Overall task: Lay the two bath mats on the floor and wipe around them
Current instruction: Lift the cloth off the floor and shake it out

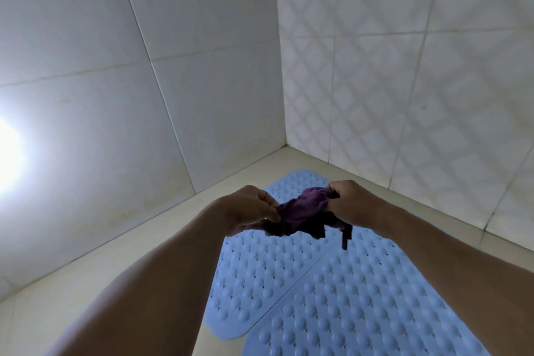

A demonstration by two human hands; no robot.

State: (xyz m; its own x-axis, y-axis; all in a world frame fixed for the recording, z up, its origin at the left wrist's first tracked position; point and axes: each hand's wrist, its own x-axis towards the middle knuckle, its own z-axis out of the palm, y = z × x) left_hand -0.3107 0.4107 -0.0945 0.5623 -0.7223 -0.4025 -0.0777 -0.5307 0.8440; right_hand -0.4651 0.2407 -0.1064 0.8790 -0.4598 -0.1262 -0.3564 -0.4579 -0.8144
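Both bare arms reach forward, hands raised close together.

The left hand (pixel 248 208) curls inward with its fingers (pixel 267 215) pinched shut; just right of them, the right hand (pixel 354 204) is clenched into a fist, knuckles up, forearms converging.

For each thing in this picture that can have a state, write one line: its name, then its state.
Left mat: flat on floor.
Right mat: flat on floor, edge against left mat.
Cloth: bunched, held in the air.
Left hand: gripping cloth.
Right hand: gripping cloth.
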